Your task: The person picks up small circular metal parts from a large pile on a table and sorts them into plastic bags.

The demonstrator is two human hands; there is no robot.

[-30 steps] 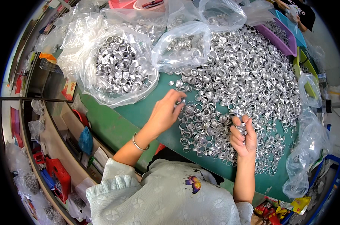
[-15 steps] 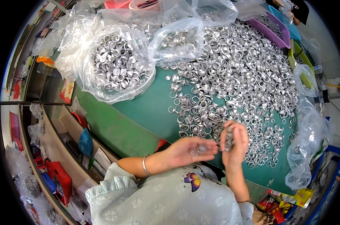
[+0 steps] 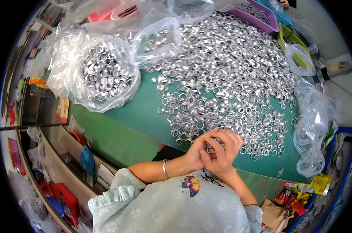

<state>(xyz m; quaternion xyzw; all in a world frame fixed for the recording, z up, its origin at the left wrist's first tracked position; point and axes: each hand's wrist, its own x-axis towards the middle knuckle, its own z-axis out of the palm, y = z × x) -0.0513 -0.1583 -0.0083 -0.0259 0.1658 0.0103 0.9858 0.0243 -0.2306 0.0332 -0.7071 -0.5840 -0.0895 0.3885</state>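
My left hand (image 3: 195,156) and my right hand (image 3: 224,158) are cupped together at the near edge of the green table (image 3: 143,103). Between the palms a few silver-coloured metal rings (image 3: 211,148) show through the gap, and the fingers hide the others. My right fingers curl over the top, touching the left hand. Just beyond them spreads a large heap of loose rings (image 3: 238,73), its near edge thinning out into single rings. At the left of the heap lies an open clear plastic bag (image 3: 134,87) holding more rings.
A second clear bag (image 3: 139,58) lies open against the heap. Purple (image 3: 275,28) and yellow-green bins (image 3: 283,35) stand at the far right. Crumpled plastic (image 3: 309,136) lines the right edge. Shelves with a red basket (image 3: 67,202) are at my left, snack packets (image 3: 319,184) at lower right.
My hands were apart, each with rings in it; now they have closed together around rings. The whole view has shifted, so the table and heap sit further left and up.
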